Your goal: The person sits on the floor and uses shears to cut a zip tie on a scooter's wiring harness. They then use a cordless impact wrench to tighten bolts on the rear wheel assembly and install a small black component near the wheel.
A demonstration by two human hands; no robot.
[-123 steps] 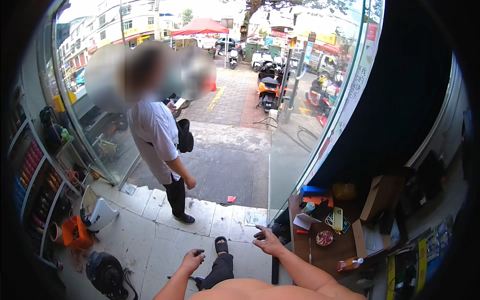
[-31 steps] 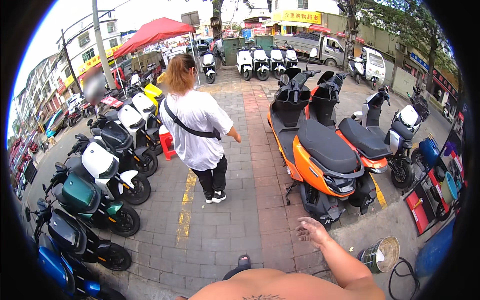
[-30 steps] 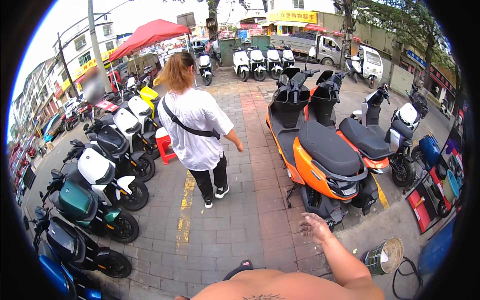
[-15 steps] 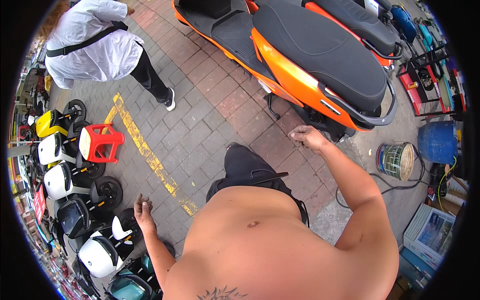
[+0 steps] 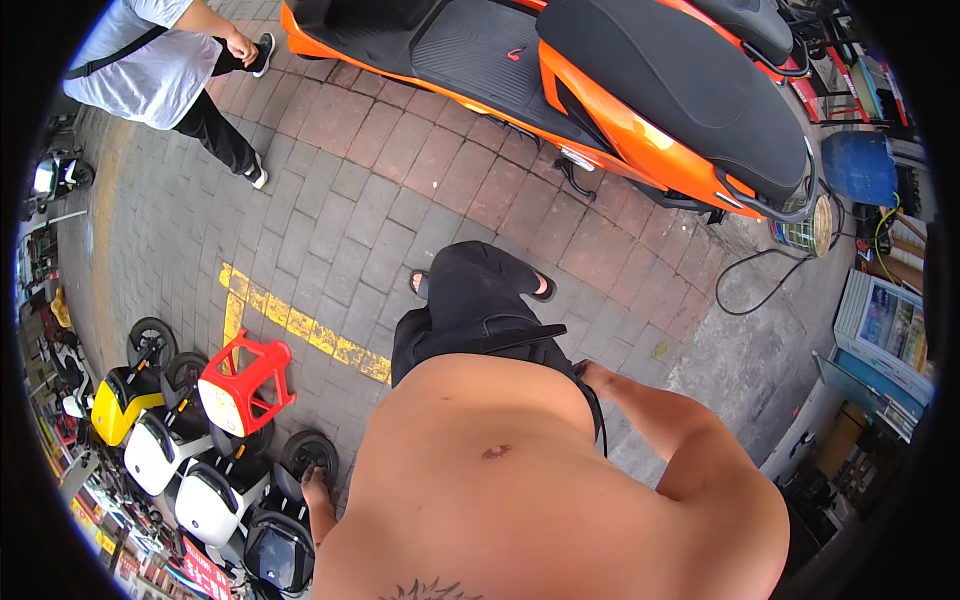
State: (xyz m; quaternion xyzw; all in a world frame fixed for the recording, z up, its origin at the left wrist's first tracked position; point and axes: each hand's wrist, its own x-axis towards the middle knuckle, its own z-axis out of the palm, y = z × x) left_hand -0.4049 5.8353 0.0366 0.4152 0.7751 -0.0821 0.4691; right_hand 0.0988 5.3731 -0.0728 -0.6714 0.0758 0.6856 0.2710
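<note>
My left hand hangs low at my left side, small in the picture, beside a wheel of a parked electric scooter. Its fingers look loosely apart, and I see nothing in it. Close by my right hip is my right hand, next to my black trousers. Its fingertips are dark and partly hidden, so their grip does not show. Ahead and to the right stands an orange scooter with a long black seat. Neither hand touches it.
At left a red plastic stool stands beside a yellow scooter and several white ones. A person in a white shirt walks at far left. At right are a blue drum, a paint bucket, a black hose and a cabinet.
My right hand has dropped from near the orange scooter to my hip. My left hand is lower. The view has shifted, the orange scooter sits farther ahead, and the other person has moved left.
</note>
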